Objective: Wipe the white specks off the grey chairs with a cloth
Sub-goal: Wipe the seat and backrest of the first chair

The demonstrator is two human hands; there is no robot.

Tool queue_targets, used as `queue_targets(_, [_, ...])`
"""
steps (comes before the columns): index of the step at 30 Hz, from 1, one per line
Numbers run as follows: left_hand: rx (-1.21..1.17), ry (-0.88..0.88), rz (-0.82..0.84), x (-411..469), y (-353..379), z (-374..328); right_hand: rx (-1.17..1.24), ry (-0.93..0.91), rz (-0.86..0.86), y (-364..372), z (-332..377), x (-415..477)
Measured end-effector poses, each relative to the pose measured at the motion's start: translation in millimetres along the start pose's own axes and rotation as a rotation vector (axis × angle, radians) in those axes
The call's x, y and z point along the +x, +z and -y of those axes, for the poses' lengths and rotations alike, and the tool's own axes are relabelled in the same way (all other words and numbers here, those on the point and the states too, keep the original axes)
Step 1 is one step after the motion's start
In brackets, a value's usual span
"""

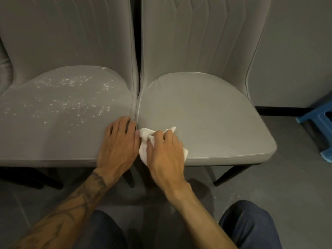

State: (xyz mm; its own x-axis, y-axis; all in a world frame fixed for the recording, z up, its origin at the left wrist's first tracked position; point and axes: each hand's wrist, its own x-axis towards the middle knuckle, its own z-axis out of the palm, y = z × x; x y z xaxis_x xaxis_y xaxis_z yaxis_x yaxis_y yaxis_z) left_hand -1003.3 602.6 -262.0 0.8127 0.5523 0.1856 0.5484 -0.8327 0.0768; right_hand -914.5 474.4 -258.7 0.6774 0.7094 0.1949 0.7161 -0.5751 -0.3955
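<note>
Two grey upholstered chairs stand side by side. The left chair has many white specks scattered over its seat. The right chair has a plain seat, with faint white dust along its back seam. A crumpled white cloth lies on the right seat's front left corner, next to the gap between the chairs. My right hand grips the cloth, fingers curled over it. My left hand rests flat on the left seat's front right corner, fingers spread, thumb beside the cloth.
A blue plastic stool stands on the dark floor at the right. A grey wall with a black skirting runs behind it. My knees in dark trousers are at the bottom. Black chair legs show under the seats.
</note>
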Motion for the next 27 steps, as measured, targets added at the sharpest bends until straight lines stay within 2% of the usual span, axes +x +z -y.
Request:
queue_targets(4, [-0.031,-0.043,-0.069,0.7,-3.0,-4.9,-0.067,0.147,-0.100,-5.0,-16.0,0.1])
queue_targets(8, [-0.051,-0.047,-0.038,-0.2,-1.7,-3.9,-0.008,0.028,-0.067,5.8,4.7,-0.9])
queue_targets(11, [-0.053,-0.045,-0.029,-0.8,-2.7,-3.9,-0.014,-0.002,-0.093,-10.9,-32.1,-0.2])
queue_targets(16, [-0.049,-0.023,-0.041,-0.2,-2.4,-1.7,-0.088,0.124,-0.149,-39.7,-99.1,-2.2])
queue_targets(19, [-0.034,-0.038,-0.038,-0.2,-2.1,-2.1,-0.088,0.204,-0.187,-28.6,-76.1,-0.7])
queue_targets(23, [-0.018,-0.045,-0.022,0.3,-0.1,-2.7,-0.053,0.061,-0.088,-3.2,-26.0,-0.7])
queue_targets(27, [-0.008,-0.028,-0.044,0.2,1.1,-0.5,-0.028,-0.030,-0.114,-19.4,-70.3,-2.8])
